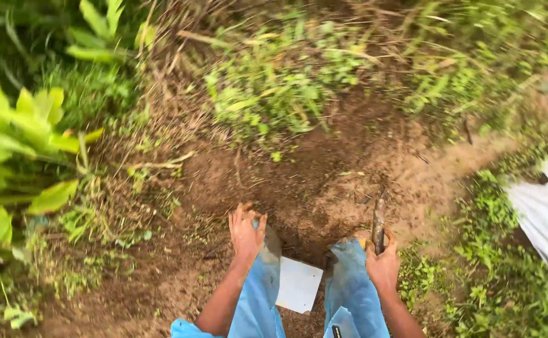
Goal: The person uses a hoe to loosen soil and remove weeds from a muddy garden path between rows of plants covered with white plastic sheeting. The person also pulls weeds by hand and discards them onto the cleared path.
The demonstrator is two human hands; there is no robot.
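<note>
Right hand [383,266] clamped on one dark stick [378,225], left hand [246,233] spread flat on soil [311,181].

Bare soil patch [324,181] ahead open; weeds [274,81] beyond, leafy plant [11,131] left.

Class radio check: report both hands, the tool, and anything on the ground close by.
Left hand flat on left knee, empty. Right hand gripping a dark, soil-caked tool, tip up. Bare dug soil ahead; white sheet between the knees.
</note>
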